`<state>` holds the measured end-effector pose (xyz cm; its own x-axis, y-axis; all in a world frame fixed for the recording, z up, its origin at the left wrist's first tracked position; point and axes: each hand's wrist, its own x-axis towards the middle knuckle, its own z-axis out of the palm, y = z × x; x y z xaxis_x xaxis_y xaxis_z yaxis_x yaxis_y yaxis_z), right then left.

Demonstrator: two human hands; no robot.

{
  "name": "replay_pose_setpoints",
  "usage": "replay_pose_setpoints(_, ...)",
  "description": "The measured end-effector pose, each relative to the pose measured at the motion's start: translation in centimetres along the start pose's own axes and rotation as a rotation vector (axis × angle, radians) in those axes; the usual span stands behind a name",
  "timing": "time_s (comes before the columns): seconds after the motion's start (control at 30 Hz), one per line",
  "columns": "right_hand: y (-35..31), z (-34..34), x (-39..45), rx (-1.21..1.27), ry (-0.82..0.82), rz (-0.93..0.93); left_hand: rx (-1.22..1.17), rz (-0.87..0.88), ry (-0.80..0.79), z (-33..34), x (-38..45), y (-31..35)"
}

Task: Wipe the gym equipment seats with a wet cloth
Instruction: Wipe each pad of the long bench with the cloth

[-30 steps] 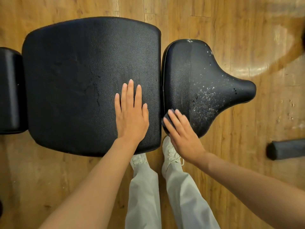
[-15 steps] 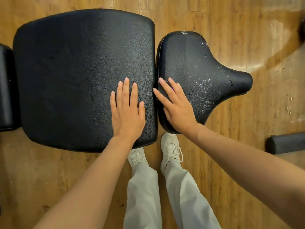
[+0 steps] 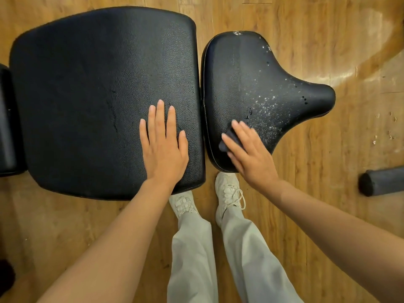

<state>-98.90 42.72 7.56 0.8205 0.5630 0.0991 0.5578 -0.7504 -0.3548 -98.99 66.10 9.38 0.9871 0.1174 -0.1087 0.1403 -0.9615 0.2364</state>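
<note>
Left hand (image 3: pixel 164 147) lies flat, fingers straight, palm down on the big black pad (image 3: pixel 98 95), near its right edge. Right hand (image 3: pixel 251 154) presses a dark cloth (image 3: pixel 228 139) onto the smaller saddle-shaped seat (image 3: pixel 251 84), fingers straight on top of it, no curled grip. Cloth sits at the seat's near-left corner, mostly hidden under the fingers, only a bit poking out left of them. Water droplets (image 3: pixel 269 110) speckle the seat just right of that hand. White shoes (image 3: pixel 228 191) on the wood floor (image 3: pixel 306 29) below both hands. Foam roller (image 3: pixel 382 182) far right.
</note>
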Motion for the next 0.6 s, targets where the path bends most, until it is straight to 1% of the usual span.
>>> replay_pose_setpoints(0.13,2.0,-0.3,7.7,0.013,0.144,0.186,-0.003,0.008,-0.004,0.0,-0.1,0.0)
replay_pose_setpoints(0.23,2.7,-0.5,9.6,0.022,0.150,0.233,-0.004,0.008,-0.005,0.0,-0.1,-0.2)
replay_pose_setpoints(0.3,2.3,-0.8,8.0,0.038,0.104,0.206,0.000,0.009,-0.006,0.1,0.0,-0.1)
replay_pose_setpoints(0.43,1.3,-1.1,1.5,0.047,0.008,0.092,0.010,-0.010,-0.002,0.0,0.0,0.6)
replay_pose_setpoints(0.47,1.2,-1.1,0.0,0.037,-0.021,0.060,0.010,0.017,0.002,0.0,0.0,0.8)
replay_pose_setpoints(0.53,1.1,-1.0,-1.9,0.006,-0.066,0.003,0.021,0.129,0.009,0.2,0.0,1.3)
replay_pose_setpoints(0.6,1.6,-1.0,-2.0,-0.015,-0.077,-0.022,0.027,0.231,0.024,0.6,0.2,2.3)
